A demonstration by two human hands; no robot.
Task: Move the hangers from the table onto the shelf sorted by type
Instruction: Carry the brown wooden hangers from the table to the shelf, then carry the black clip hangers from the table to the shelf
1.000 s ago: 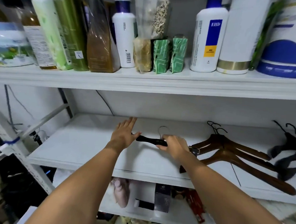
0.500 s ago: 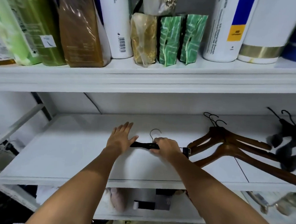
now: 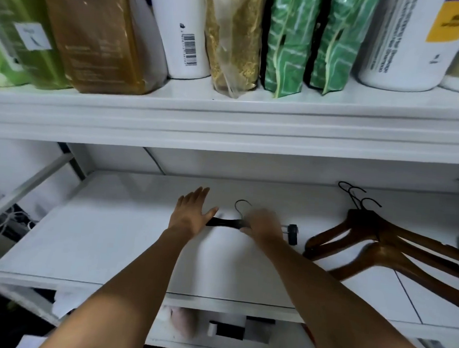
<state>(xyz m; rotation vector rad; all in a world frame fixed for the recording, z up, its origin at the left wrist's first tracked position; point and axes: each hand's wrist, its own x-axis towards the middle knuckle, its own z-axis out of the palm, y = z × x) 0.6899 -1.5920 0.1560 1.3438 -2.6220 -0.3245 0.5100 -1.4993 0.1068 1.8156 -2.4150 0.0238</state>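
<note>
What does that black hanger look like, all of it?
The black hanger is a slim dark bar with a thin metal hook and a black clip at its right end. It lies level on the white shelf, left of the wooden hangers. The right hand grips its middle; the left hand touches its left end.

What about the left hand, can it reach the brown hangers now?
Probably not easily: the right hand, gripping the black clip hanger, lies between the left hand and the brown hangers.
</note>
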